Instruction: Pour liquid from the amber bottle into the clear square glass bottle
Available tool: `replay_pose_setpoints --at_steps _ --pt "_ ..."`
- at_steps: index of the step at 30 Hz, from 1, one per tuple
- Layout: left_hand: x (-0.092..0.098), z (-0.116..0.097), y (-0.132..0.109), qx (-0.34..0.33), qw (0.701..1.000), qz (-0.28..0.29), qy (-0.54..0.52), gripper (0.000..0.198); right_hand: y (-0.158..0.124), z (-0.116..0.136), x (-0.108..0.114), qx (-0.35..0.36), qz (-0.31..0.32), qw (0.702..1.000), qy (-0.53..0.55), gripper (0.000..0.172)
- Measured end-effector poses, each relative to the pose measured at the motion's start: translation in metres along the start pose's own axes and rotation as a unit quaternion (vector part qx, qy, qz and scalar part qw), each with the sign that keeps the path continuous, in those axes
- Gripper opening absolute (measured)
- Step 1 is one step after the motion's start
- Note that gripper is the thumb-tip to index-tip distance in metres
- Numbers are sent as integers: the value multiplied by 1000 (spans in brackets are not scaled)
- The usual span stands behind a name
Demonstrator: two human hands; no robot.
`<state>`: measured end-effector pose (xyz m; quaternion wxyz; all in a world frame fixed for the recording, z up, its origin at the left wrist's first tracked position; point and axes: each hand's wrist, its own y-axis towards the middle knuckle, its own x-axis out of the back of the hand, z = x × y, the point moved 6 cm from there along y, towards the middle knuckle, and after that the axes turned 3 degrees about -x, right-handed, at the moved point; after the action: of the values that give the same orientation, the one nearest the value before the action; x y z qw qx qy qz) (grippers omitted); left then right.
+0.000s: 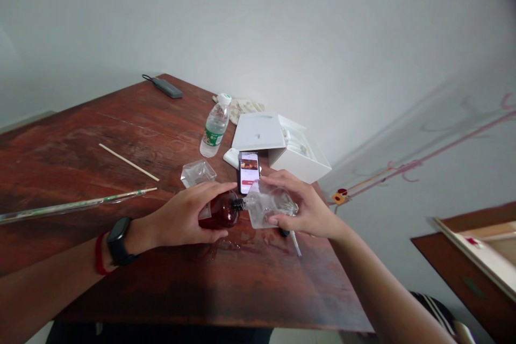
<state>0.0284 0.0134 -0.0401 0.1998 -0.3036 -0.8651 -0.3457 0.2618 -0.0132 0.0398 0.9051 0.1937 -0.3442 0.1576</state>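
My left hand (pixel 196 214) is wrapped round a dark red-brown bottle (pixel 224 209) that lies tilted on its side. Its black threaded neck (pixel 238 205) points right, at the mouth of a clear, square-sided container (pixel 266 207). That container is gripped by my right hand (pixel 300 201), thumb below and fingers above; whether the neck is inside it or only against it, I cannot tell. Small wet drops (pixel 231 244) lie on the wood beneath. Behind my left hand sits another clear angular container (pixel 197 172). A pale, thin dropper-like stem (pixel 295 244) shows below my right hand, beside a black piece mostly hidden.
On the wooden table (pixel 169 285) stand a water bottle (pixel 215 126) and a white box (pixel 298 150). A lit phone (pixel 249 172) lies just behind my hands. Further left are a thin stick (pixel 129 162), a wrapped stick (pixel 76 208) and a grey device (pixel 165 87).
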Motion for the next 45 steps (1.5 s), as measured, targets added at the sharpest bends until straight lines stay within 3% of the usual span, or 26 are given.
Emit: replay_pose_setpoints --at_steps 8,15,29,45 --pt "1 2 0 11 1000 -4 -20 78 10 9 5 23 9 999 -42 64" --pt "2 5 -2 14 1000 -8 -23 87 22 27 9 49 33 996 -64 62" --pt "6 -3 -2 5 999 -26 -48 89 29 51 16 54 66 989 -117 68" --pt "10 -7 -4 -8 998 -46 -42 90 42 83 19 56 130 975 -170 61"
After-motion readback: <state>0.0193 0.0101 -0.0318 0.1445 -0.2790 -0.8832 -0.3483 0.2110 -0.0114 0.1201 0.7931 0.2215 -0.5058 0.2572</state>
